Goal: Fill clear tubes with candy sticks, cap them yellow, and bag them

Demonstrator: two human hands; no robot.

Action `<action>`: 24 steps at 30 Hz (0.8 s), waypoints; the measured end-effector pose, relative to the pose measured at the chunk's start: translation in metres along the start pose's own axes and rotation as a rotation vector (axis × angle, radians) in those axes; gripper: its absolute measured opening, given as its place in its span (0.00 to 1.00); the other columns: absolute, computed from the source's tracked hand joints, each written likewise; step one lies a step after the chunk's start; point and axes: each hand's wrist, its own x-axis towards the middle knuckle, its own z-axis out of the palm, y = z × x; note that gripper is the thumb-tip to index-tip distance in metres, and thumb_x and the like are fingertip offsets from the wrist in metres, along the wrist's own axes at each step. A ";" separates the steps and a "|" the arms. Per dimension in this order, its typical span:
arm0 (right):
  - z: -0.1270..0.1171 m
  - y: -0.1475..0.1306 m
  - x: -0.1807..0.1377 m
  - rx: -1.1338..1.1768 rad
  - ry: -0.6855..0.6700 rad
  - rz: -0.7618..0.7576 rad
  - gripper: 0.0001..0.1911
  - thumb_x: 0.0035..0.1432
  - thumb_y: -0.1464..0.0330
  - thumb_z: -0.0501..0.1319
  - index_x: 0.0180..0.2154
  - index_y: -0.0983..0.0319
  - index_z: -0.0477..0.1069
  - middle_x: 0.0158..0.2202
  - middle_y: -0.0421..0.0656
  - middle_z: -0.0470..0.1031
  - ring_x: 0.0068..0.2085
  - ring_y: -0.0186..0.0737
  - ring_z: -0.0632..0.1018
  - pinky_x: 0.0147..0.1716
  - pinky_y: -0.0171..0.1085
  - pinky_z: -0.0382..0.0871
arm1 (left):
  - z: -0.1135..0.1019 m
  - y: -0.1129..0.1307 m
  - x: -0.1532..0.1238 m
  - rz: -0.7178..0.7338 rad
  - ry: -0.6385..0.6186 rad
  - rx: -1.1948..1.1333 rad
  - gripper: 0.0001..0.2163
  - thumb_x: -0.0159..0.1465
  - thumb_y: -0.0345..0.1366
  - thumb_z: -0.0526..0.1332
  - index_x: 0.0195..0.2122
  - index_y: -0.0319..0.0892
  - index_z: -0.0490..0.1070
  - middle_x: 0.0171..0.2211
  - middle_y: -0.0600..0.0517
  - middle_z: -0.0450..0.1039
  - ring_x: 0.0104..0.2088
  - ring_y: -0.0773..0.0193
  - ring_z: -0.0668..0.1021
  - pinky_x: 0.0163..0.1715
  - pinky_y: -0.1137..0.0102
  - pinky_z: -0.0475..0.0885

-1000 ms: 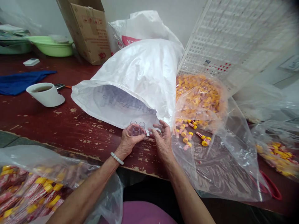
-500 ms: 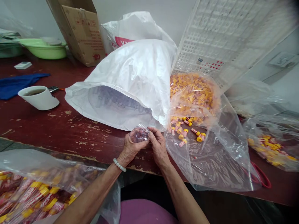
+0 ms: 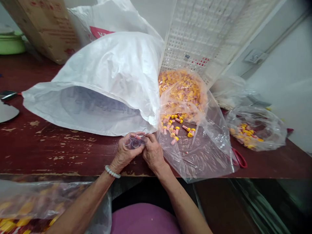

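Observation:
My left hand [image 3: 125, 152], with a beaded bracelet at its wrist, is closed around several clear plastic tubes [image 3: 135, 143]. Their round open ends face up toward me. Pressed against the right side of this bunch is my right hand [image 3: 153, 153], its fingers closed on a clear tube [image 3: 143, 140] there; the fingertips are partly hidden. Both hands are just in front of a large white sack [image 3: 117, 71], whose wide mouth opens toward me. Inside it, more clear tubes show dimly. Small yellow-capped tubes [image 3: 175, 140] with pink contents lie to the right on a clear plastic bag [image 3: 202, 159].
A white plastic basket [image 3: 207, 32] leans at the back. Another bag of yellow-capped tubes [image 3: 255, 130] sits at right. Below the table edge at left is a bag of larger yellow-capped tubes [image 3: 24, 208]. A carton [image 3: 48, 29] and part of a white cup [image 3: 7, 112] are at left.
The view has turned right, so the cup is mostly cut off. My right hand has come closer against the bunch, and the tube it held slanted now stands among the others.

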 end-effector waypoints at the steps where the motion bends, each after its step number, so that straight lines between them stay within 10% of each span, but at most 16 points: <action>1: -0.007 -0.002 -0.002 0.005 0.004 0.005 0.19 0.56 0.76 0.50 0.46 0.59 0.71 0.47 0.49 0.71 0.46 0.43 0.73 0.45 0.42 0.70 | 0.001 -0.001 0.000 -0.023 0.004 -0.033 0.13 0.48 0.31 0.69 0.32 0.40 0.65 0.46 0.44 0.76 0.43 0.56 0.79 0.44 0.65 0.73; 8: -0.089 0.060 -0.011 -0.095 0.393 0.155 0.15 0.58 0.73 0.50 0.41 0.61 0.72 0.39 0.48 0.75 0.41 0.44 0.75 0.45 0.46 0.68 | 0.002 -0.002 -0.002 -0.128 -0.074 -0.308 0.14 0.46 0.30 0.71 0.30 0.40 0.66 0.44 0.46 0.77 0.44 0.54 0.79 0.46 0.60 0.73; 15: -0.084 0.116 -0.016 -0.131 0.031 0.005 0.12 0.53 0.70 0.58 0.40 0.59 0.74 0.50 0.48 0.72 0.51 0.47 0.71 0.50 0.47 0.64 | 0.004 0.003 -0.007 -0.132 -0.154 -0.337 0.14 0.47 0.28 0.70 0.31 0.40 0.67 0.44 0.45 0.76 0.43 0.56 0.79 0.42 0.63 0.74; 24: -0.091 0.112 -0.018 -0.154 0.197 0.155 0.11 0.59 0.67 0.54 0.37 0.64 0.73 0.36 0.50 0.74 0.38 0.46 0.73 0.41 0.46 0.66 | 0.003 -0.001 -0.005 -0.111 -0.188 -0.265 0.13 0.48 0.29 0.70 0.31 0.39 0.67 0.44 0.44 0.75 0.41 0.57 0.78 0.42 0.64 0.73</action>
